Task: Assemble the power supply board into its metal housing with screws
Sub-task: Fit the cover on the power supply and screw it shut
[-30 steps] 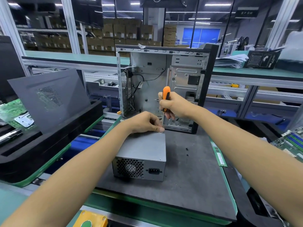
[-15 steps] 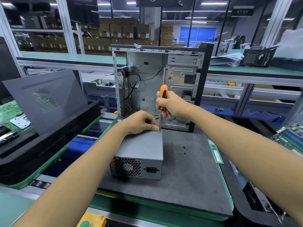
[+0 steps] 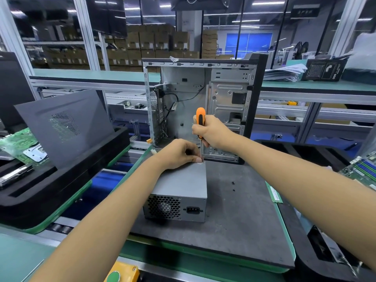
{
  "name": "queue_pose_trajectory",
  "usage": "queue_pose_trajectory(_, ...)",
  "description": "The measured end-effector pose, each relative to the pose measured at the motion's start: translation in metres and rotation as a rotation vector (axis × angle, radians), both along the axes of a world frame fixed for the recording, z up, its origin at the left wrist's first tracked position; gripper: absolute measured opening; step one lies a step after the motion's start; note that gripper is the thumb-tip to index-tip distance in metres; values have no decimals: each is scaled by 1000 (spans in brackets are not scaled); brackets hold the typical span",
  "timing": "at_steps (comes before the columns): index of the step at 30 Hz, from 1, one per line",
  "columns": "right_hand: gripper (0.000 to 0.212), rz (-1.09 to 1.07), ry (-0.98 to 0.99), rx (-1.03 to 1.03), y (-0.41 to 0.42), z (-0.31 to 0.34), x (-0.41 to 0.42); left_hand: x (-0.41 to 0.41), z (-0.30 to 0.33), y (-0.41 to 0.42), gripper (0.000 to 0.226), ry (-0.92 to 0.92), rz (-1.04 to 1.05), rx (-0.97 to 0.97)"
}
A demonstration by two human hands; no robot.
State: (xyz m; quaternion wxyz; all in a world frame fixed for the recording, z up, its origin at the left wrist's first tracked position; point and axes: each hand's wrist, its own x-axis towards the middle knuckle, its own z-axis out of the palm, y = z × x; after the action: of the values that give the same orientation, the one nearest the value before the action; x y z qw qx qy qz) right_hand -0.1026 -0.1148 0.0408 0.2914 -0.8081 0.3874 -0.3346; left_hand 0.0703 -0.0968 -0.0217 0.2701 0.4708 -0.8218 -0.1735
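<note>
A grey power supply housing [image 3: 181,184] lies on the dark mat [image 3: 240,216], its fan grille and socket facing me. My right hand [image 3: 211,133] grips an orange-handled screwdriver [image 3: 200,119] held upright, its shaft running down to the housing's far right top corner. My left hand [image 3: 179,152] rests on that corner with fingertips pinched at the screwdriver's tip; any screw there is hidden by the fingers. Two small black screws [image 3: 233,186] lie loose on the mat to the right of the housing.
An open computer case [image 3: 203,102] stands upright just behind the housing. A grey side panel [image 3: 65,125] leans in a black foam tray [image 3: 61,180] at left. A memory stick [image 3: 275,195] lies at the mat's right edge; circuit boards [image 3: 362,169] sit far right.
Both hands stay at the housing's far corner with the screwdriver upright; only the head camera has shifted slightly.
</note>
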Motion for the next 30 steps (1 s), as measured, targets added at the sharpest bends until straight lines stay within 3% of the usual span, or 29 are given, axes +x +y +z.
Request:
queue_pose_trajectory(7,19,-139,42,-20,4,-2,-3,-2,1,5,15,111,-1,6)
queue_pose_trajectory(13,32,-330,354,-323,9,10,-8,-6,0,9,18,165,72,-15)
queue_pose_trajectory(15,23,-231,244,-363,10,22,-13,-6,0,9,15,132,73,-32)
queue_pose_trajectory(17,28,-33,50,-240,12,40,-18,-7,0,9,12,110,73,-47)
queue_pose_trajectory(18,31,38,61,-225,12,49,-20,-8,-1,9,11,108,74,-47)
queue_pose_trajectory(21,34,69,438,-353,12,71,-23,-8,-1,10,6,94,82,-54)
queue_pose_trajectory(23,37,102,599,-404,8,76,-22,-8,-1,12,16,96,77,-47)
queue_pose_trajectory(30,15,184,677,-339,7,92,-8,-7,-4,7,24,188,31,-21)
